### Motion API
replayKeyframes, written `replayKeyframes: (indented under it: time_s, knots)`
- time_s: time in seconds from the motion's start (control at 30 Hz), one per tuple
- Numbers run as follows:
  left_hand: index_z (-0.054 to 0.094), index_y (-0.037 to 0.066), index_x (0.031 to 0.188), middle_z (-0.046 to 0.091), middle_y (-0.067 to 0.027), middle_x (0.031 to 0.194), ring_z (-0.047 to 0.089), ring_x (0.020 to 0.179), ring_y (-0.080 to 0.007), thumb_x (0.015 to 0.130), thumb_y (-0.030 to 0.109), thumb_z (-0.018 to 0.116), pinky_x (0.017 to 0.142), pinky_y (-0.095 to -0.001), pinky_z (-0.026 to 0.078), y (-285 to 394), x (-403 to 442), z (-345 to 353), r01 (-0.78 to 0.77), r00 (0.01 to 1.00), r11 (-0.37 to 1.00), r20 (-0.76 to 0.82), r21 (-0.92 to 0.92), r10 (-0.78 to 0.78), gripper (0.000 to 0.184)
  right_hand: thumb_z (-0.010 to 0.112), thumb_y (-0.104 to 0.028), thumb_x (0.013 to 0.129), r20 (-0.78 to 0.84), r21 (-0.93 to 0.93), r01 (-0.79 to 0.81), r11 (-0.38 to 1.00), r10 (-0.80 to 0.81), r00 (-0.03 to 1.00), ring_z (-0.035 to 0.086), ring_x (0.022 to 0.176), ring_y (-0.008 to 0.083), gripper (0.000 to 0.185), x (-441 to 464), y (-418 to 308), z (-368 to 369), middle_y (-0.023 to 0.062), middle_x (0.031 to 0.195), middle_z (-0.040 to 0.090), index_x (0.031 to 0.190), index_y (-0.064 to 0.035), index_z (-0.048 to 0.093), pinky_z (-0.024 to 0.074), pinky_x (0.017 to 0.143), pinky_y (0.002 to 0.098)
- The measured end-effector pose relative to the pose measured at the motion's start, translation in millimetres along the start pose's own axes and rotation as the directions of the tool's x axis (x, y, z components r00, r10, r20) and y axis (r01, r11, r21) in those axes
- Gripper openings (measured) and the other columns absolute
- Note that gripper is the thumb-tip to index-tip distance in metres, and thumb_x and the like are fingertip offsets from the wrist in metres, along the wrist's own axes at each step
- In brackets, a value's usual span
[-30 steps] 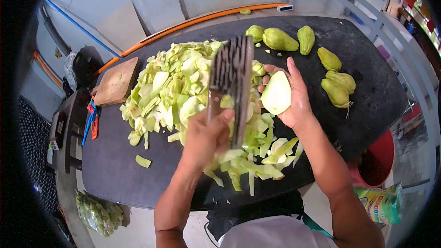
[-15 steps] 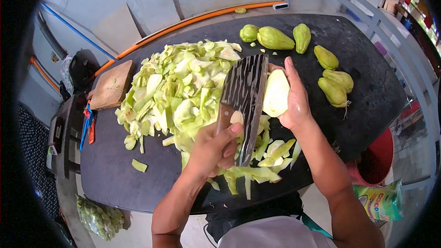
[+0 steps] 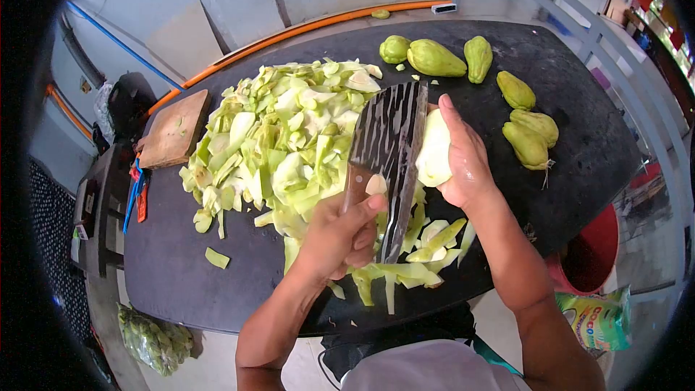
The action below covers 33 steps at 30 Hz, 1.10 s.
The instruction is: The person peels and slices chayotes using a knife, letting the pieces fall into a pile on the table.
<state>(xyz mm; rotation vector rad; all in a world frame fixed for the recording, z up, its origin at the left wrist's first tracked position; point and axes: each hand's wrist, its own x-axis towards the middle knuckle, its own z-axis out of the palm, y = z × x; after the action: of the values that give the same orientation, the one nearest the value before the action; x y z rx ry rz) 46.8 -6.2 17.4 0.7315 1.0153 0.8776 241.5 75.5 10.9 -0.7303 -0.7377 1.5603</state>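
Observation:
My left hand (image 3: pixel 344 235) is wrapped round the wooden handle of a broad cleaver (image 3: pixel 391 152) with a dark, streaked blade. The blade stands nearly upright, its edge side close to a peeled, pale chayote (image 3: pixel 434 150). That chayote rests in my right hand (image 3: pixel 467 163), fingers behind it and thumb along its side; the blade partly covers it. Left of the blade spreads a large heap of green peelings and slices (image 3: pixel 279 145). More peel strips (image 3: pixel 405 274) lie on the dark table (image 3: pixel 188 282) beneath my hands.
Several unpeeled chayotes (image 3: pixel 436 58) lie at the table's back and right. A wooden cutting board (image 3: pixel 174 130) and an orange-and-blue tool (image 3: pixel 137 199) sit at the left edge. A red bucket (image 3: pixel 590 253) stands below on the right, and a bag of greens (image 3: pixel 153 340) lies on the floor.
My right hand has turned the chayote slightly, so less of its pale face shows beside the blade. The cleaver has barely moved, and the view has shifted a little.

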Motion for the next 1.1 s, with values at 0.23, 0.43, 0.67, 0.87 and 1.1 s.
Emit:
replayKeyframes:
  time_s: [0.23, 0.43, 0.67, 0.87, 1.1]
  knots:
    - [0.063, 0.001, 0.100, 0.039, 0.0017, 0.052, 0.031, 0.035, -0.0083, 0.098, 0.030, 0.065, 0.034, -0.0257, 0.022, 3.7, -6.2, 3.0, -0.042, 0.999, 0.999, 0.009, 0.024, 0.042, 0.030, 0.055, -0.047, 0.101, 0.014, -0.055, 0.067, 0.996, -0.066, 0.998, 0.067, 0.085, 0.0130, 0.046, 1.6, -2.7, -1.6, 0.0068, 0.103, 0.069, 0.115, -0.0046, 0.065, 0.0553, 0.073, 0.0293]
    - [0.063, 0.001, 0.099, 0.040, 0.0012, 0.053, 0.033, 0.036, -0.0083, 0.098, 0.031, 0.066, 0.035, -0.0251, 0.024, 8.1, -9.5, 1.0, -0.063, 0.998, 0.997, -0.007, 0.054, 0.064, 0.030, 0.055, -0.049, 0.101, -0.037, -0.039, 0.063, 0.997, -0.064, 0.997, 0.069, 0.088, 0.0150, 0.052, -0.8, -15.3, 0.2, 0.0092, 0.104, 0.070, 0.118, -0.0008, 0.065, 0.0573, 0.077, 0.0309]
    - [0.063, 0.000, 0.100, 0.040, 0.0012, 0.053, 0.033, 0.036, -0.0084, 0.098, 0.031, 0.066, 0.035, -0.0255, 0.025, 7.6, -9.4, 0.4, -0.032, 0.999, 0.995, -0.011, 0.089, 0.034, 0.031, 0.054, -0.050, 0.101, -0.032, -0.061, 0.062, 0.996, -0.064, 0.997, 0.068, 0.088, 0.0142, 0.052, -1.3, -19.0, -1.9, 0.0084, 0.105, 0.069, 0.118, -0.0020, 0.065, 0.0572, 0.077, 0.0311]
    - [0.063, 0.001, 0.100, 0.039, 0.0016, 0.052, 0.031, 0.036, -0.0083, 0.098, 0.031, 0.066, 0.034, -0.0255, 0.024, 4.2, -6.6, 0.7, -0.020, 1.000, 0.999, 0.011, 0.029, 0.019, 0.030, 0.055, -0.045, 0.102, 0.013, -0.030, 0.014, 0.999, -0.014, 1.000, 0.066, 0.086, 0.0133, 0.041, -5.7, -11.8, 4.6, 0.0050, 0.101, 0.069, 0.112, -0.0065, 0.065, 0.0549, 0.076, 0.0302]
    - [0.063, 0.001, 0.099, 0.038, 0.0018, 0.052, 0.030, 0.036, -0.0082, 0.098, 0.031, 0.065, 0.034, -0.0256, 0.023, 0.8, -2.1, 1.4, -0.063, 0.998, 0.998, 0.008, 0.013, 0.063, 0.030, 0.061, -0.041, 0.100, 0.071, -0.017, 0.033, 0.999, -0.031, 0.997, 0.066, 0.086, 0.0109, 0.035, -10.4, 6.9, 11.7, 0.0023, 0.100, 0.068, 0.111, -0.0078, 0.065, 0.0543, 0.076, 0.0290]
